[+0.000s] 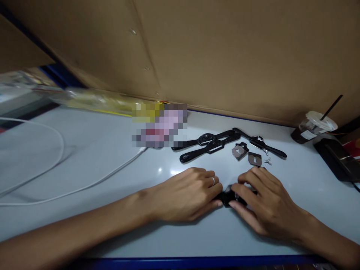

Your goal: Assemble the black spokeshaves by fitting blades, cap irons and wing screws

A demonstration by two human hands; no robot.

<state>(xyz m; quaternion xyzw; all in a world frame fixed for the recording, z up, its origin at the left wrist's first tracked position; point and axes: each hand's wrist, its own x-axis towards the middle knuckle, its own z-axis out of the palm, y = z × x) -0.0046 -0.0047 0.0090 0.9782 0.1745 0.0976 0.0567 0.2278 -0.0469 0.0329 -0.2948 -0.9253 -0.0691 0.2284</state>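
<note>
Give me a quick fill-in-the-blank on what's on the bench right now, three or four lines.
1. Both hands, the left hand and the right hand, rest on one small ____ tool part between them.
2. The ring is worn on the ____ hand.
3. Beyond the hands lie ____ flat grey metal plates, near a loose wing screw.
4. The iced drink cup with a straw stands at the table's far ____ side.

Missing words: black; left; two; right

Black spokeshaves (209, 146), grey metal plates (254, 159), white cable (42, 172), pale grey table (112, 150), brown cardboard (225, 52)
</note>
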